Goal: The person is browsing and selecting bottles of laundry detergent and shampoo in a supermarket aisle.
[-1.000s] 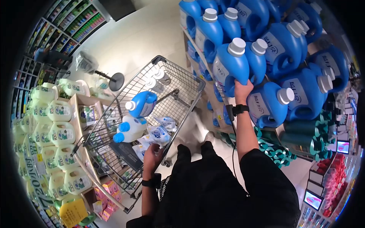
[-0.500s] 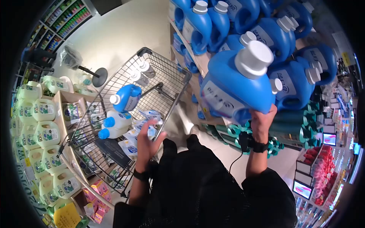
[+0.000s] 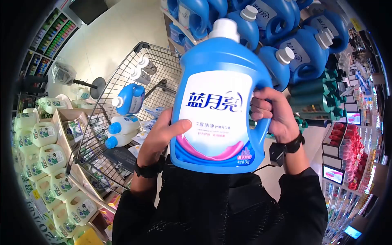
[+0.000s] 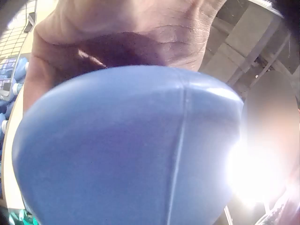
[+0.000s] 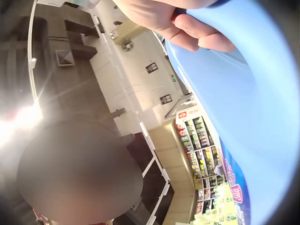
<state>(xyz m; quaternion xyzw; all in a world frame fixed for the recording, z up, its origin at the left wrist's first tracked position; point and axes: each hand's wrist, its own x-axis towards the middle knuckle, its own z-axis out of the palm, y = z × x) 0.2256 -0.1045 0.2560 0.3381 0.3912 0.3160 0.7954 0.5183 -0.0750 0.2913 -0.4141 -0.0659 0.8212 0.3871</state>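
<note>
A large blue detergent jug (image 3: 218, 98) with a white cap and a white label is held upright close to my face, label toward me. My right hand (image 3: 271, 112) grips its handle on the right side, fingers curled through it. My left hand (image 3: 161, 134) holds the jug's left side, thumb across the label. In the left wrist view the blue jug (image 4: 131, 150) fills the frame under my palm (image 4: 122, 33). In the right wrist view my fingers (image 5: 187, 28) curl on the jug (image 5: 243, 108).
A wire shopping cart (image 3: 122, 102) stands ahead left, holding a blue jug (image 3: 130, 99), white bottles (image 3: 120, 128) and refill pouches. Shelves of blue jugs (image 3: 294, 36) rise at upper right. Pale green jugs (image 3: 45, 139) are stacked on the left display. Pale floor lies beyond.
My right hand has brought the jug off the shelf, turned it upright and drawn it close in front of me. My left hand left the cart and took hold of the jug's side.
</note>
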